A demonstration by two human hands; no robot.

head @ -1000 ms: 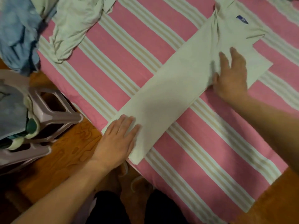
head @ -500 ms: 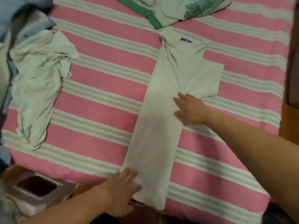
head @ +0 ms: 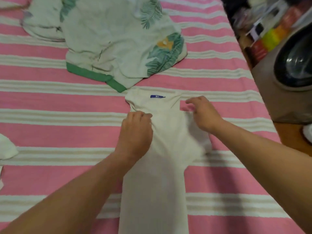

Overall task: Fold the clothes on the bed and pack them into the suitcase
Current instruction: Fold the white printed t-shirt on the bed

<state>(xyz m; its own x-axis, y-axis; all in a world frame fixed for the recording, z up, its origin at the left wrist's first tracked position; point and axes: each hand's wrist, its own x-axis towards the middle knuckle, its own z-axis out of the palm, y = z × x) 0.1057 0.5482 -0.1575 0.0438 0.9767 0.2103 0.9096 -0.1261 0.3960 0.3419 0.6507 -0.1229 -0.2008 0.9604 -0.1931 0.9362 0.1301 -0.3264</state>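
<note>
At the far left edge of the bed [head: 50, 107], which has a cover of pink and white stripes, a small piece of white cloth [head: 6, 147] lies partly out of the picture; further back, a white garment with green leaf print and a green band [head: 118, 41] lies crumpled on the cover, and its green edge comes just beside the collar of the shirt. In the middle lies the cream T-shirt [head: 155, 191], folded into a long narrow strip that runs from the near edge of the picture up to the collar, where a small blue label [head: 157, 96] is visible. The left hand [head: 135, 132] rests on the left side of the shirt near the shoulder; its fingers are curled and they seem to pinch a bit of the fabric, which is wrinkled around them. The right hand [head: 202, 114] is above the right sleeve area of the shirt; the fingers are bent and a little spread, but it is blurred and one cannot tell if they grip the cloth. At the far right, beside the bed, stands a grey container with a dark opening [head: 290, 68], and behind it some coloured boxes [head: 270, 34] are seen unclearly.
</note>
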